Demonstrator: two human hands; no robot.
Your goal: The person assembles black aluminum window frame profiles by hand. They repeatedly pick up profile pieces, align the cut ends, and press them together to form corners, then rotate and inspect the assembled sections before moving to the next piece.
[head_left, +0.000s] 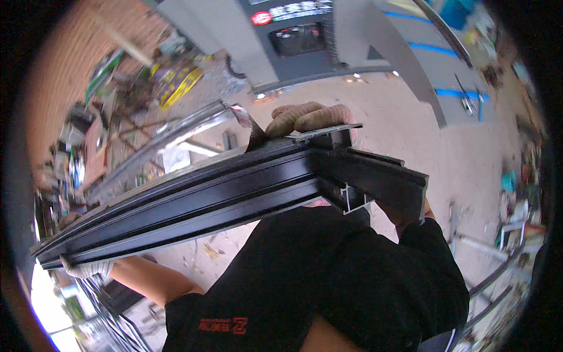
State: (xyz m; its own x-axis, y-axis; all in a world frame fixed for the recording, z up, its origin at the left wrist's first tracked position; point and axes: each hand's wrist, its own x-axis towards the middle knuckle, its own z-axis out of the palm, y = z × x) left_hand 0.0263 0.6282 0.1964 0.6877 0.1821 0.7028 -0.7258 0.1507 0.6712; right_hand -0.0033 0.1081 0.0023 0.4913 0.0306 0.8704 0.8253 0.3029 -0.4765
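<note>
A long black metal profile [234, 202] with grooves along its length lies across my chest, slanting from the lower left up to the centre. At its right end a short black piece [381, 176] juts out toward the right, with a hollow cut end showing. My left hand [88, 268], in a pale knit glove, grips the profile near its far left end. My right hand [311, 119], in a soiled glove, has its fingers curled over the profile's upper edge near the right end. The right palm and thumb are hidden behind the metal. Brownish film [255, 132] peels up beside those fingers.
A large grey machine [299, 61] stands ahead, with a grey surface [434, 64] striped in blue to its right. A yellow and black bag [179, 85] and scattered scrap lie at the left. Bundled long profiles [111, 317] are at the lower left, and metal pieces [481, 246] lie at the right.
</note>
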